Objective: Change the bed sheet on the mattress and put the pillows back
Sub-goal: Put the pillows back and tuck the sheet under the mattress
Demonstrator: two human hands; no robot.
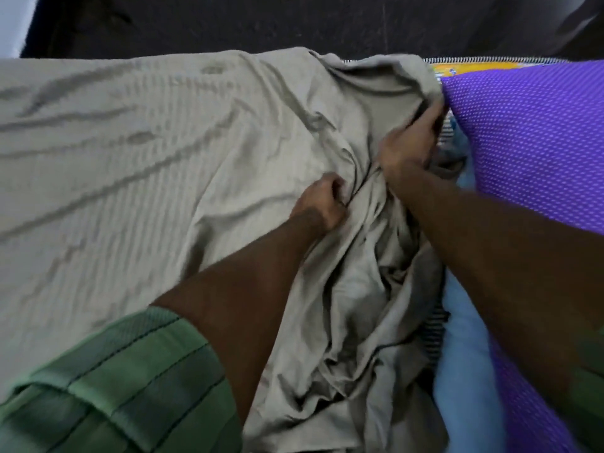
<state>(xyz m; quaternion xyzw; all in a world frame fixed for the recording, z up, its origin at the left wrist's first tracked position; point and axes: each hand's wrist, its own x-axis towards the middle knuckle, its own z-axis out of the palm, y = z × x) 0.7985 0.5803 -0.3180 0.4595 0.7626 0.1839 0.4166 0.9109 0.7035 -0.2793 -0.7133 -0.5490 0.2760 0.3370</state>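
Observation:
A grey-beige bed sheet (137, 165) lies spread over the left part of the mattress and is bunched into deep folds in the middle. My left hand (318, 204) grips a fold of the bunched sheet. My right hand (408, 148) holds the sheet's crumpled edge beside a purple dotted pillow (529, 138). The pillow lies at the right, partly under my right forearm. A strip of the mattress (470, 67) with a striped border and yellow print shows behind the pillow.
A dark wall or headboard (294, 24) runs along the far side of the bed. Light blue fabric (464, 371) lies at the lower right, beside the bunched sheet. My green striped sleeve (114, 380) fills the lower left.

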